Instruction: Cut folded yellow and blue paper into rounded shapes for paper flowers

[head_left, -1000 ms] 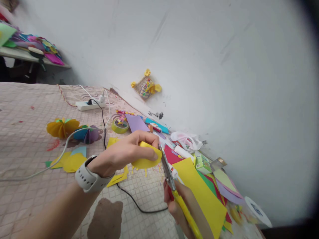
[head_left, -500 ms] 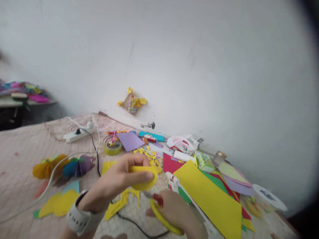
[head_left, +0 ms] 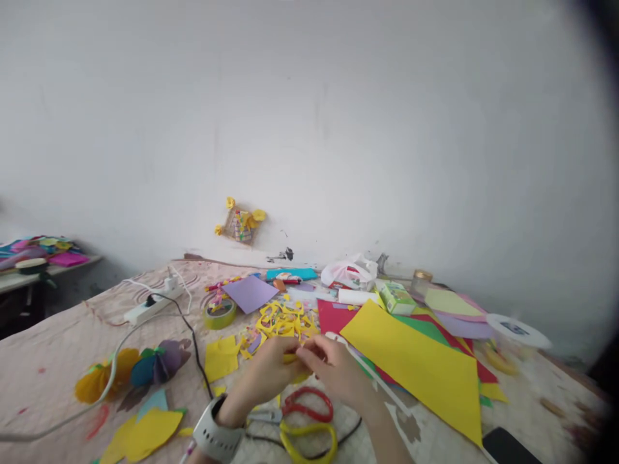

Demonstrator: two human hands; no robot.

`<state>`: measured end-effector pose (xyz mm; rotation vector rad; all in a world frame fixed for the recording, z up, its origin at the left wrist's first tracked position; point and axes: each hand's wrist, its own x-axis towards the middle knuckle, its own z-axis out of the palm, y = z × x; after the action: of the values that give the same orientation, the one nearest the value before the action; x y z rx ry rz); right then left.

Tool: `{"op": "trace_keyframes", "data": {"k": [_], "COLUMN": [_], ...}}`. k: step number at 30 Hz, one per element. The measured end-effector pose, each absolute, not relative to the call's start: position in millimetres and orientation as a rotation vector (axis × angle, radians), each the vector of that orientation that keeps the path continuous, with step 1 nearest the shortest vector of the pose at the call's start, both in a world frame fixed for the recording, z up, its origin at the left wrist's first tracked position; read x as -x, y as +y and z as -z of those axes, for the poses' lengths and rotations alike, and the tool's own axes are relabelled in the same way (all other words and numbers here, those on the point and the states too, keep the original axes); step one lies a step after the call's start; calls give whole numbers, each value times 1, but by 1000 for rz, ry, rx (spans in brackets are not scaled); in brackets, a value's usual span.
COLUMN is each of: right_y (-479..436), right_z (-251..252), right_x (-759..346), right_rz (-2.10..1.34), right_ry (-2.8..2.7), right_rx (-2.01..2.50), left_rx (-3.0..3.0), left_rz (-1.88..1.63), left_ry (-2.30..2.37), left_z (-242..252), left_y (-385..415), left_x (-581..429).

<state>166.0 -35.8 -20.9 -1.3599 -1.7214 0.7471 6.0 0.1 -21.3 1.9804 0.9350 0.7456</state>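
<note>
Your left hand [head_left: 264, 381] and right hand [head_left: 338, 370] both pinch the yellow paper piece [head_left: 291, 359], lower centre; the scissors [head_left: 285, 417], released by the right, lie just below: cutting suspended.

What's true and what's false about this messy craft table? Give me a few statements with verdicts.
1. The left hand and the right hand both pinch a small yellow paper piece. True.
2. The right hand holds the scissors with red and yellow handles. False: they lie on the table, just below the hands.
3. The large yellow paper sheet lies on top of a red sheet and a green sheet. True.
4. The green tape roll sits on the purple paper square. False: it lies beside it.
5. A white wristwatch is on the left wrist. True.
</note>
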Motion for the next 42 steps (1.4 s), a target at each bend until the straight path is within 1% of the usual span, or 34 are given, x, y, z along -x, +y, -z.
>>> {"op": "trace_keyframes", "data": {"k": [4, 8, 13, 18, 23, 27, 33, 37, 42], "right_y": [-41, -49, -61, -72, -90, -103, -100, -88, -69], "right_z": [24, 28, 37, 66, 99, 110, 112, 111, 107], "right_x": [-154, -136, -107, -98, -96, -90, -75, -53, -18], "right_rz": [-801, -901, -947, -1013, -1076, -1099, -1182, -1105, -996], "right_ry": [-1820, -1943, -2040, -1984, -1881, -1748, -1534, -1438, -1464], "right_rx": [1330, 1267, 1205, 1242, 1293, 1324, 1291, 1302, 1305], "left_rx": [-1928, -1805, -1608, -1478, -1448, -1439, -1425, -1418, -1368], "left_rz": [-729, -769, -830, -919, -913, -899, -992, -1047, -1210], "left_ry": [978, 1029, 1037, 1041, 1063, 1037, 942, 898, 947], "left_z": [33, 45, 65, 86, 107, 117, 118, 110, 98], "left_y": [-13, -35, -63, -81, -90, -91, -83, -67, -32], "left_x": [16, 45, 78, 108, 115, 113, 121, 122, 135]}}
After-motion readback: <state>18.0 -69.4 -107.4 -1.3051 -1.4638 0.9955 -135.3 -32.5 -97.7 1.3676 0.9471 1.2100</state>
